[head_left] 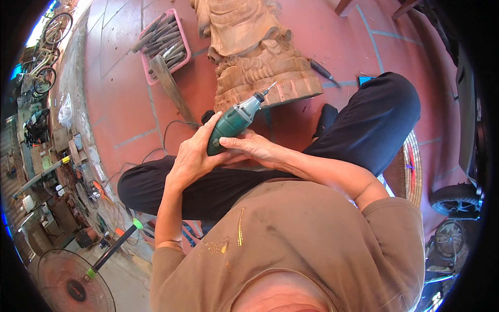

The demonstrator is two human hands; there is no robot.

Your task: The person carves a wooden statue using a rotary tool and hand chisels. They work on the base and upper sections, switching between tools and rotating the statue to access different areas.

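Left hand (pixel 193 156) fingers clamped on grinder (pixel 234 120) | right hand (pixel 254 148) fingers steadied its rear | bit hovered beside carving (pixel 260 57) base | risk: bit could skid, gouging wood, if grip loosened.

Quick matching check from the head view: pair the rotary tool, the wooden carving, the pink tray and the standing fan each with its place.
Things:
1. green rotary tool
2. wooden carving
3. pink tray
4. standing fan

Places:
A. on the red tiles, holding chisels
B. lower left, below the tiled platform
C. held by both the left hand and the right hand
D. upright on the tiles ahead of the knees

Pairs: 1-C, 2-D, 3-A, 4-B
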